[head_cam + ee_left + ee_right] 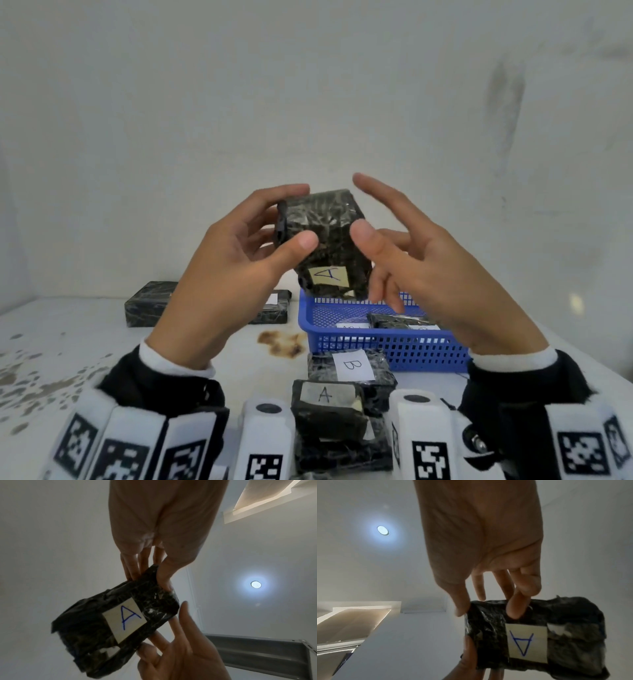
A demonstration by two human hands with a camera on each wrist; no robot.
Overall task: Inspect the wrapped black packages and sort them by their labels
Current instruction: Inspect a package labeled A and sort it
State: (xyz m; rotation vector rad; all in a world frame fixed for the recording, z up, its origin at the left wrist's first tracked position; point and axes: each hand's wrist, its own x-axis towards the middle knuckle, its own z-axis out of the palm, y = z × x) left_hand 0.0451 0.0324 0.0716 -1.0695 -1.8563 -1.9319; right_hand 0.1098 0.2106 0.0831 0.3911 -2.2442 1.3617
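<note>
Held package: I have a black wrapped package (322, 236) raised above the bench (102, 346), over the far rim of the blue basket (394, 346); its "A" label (329, 276) faces me.
Left grip: my left hand (233, 274) curls round the package's left end, thumb on the near face, fingers behind.
Right grip: my right hand (431, 274) is spread with straight fingers, thumb tip at the package's right edge; whether it presses, I cannot tell.
Basket: more wrapped packages lie inside, their labels unreadable.
Near pile: a package marked "B" (352, 368) and another marked "A" (325, 407) are stacked just before the basket.
Far left: two packages (147, 303) partly hidden behind my left hand.
Bench stain: a brown patch (282, 342) beside the basket.
</note>
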